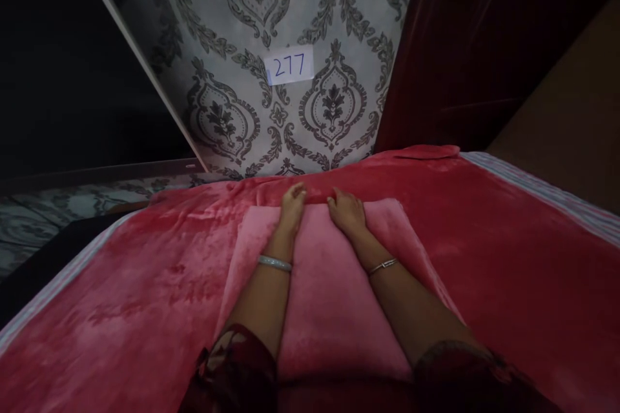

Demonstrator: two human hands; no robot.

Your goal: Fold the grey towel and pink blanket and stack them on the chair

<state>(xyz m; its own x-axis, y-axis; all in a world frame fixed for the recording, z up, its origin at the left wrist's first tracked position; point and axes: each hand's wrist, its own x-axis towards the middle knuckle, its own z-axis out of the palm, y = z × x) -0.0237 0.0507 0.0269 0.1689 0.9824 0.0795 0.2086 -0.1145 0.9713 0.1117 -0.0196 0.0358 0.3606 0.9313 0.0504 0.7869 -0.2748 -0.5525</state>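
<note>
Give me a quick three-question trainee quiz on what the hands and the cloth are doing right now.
1. True or false: both hands rest on the pink cloth.
2. Which number is on the label on the wall? A) 772 B) 277 C) 217
3. Fill in: the pink cloth lies on a larger ___ blanket.

Key
1. True: the left hand and right hand lie flat at the cloth's far edge, fingers spread, gripping nothing that shows.
2. B
3. red
</note>
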